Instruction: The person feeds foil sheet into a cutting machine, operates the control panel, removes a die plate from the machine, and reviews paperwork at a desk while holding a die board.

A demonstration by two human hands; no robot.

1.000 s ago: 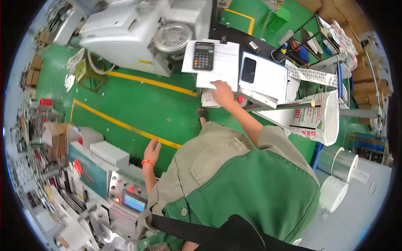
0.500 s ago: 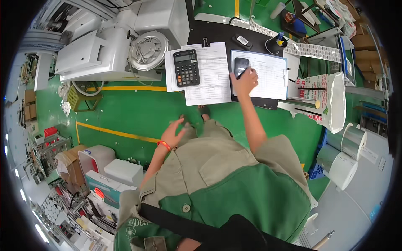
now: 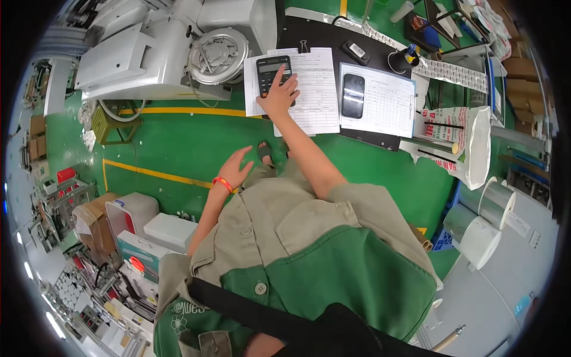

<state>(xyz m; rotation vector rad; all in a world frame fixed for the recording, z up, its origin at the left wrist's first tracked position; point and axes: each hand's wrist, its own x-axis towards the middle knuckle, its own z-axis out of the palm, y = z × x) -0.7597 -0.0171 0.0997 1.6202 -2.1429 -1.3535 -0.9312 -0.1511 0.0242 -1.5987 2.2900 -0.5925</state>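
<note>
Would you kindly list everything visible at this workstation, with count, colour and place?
calculator: one, black, on the left paper form, under the right hand's fingers
paper forms: two sheets, white, side by side on the dark desk
phone: one, black, lying on the right form
desk: one, black, top centre
machine: one, white-grey, left of the desk
film rolls: two, silvery-white, at right
floor: green with yellow lines
boxes: several, white and teal, lower left
wristband: one, orange, left wrist
left hand: open, in the air, holding nothing
right hand: forefinger on the calculator
</note>
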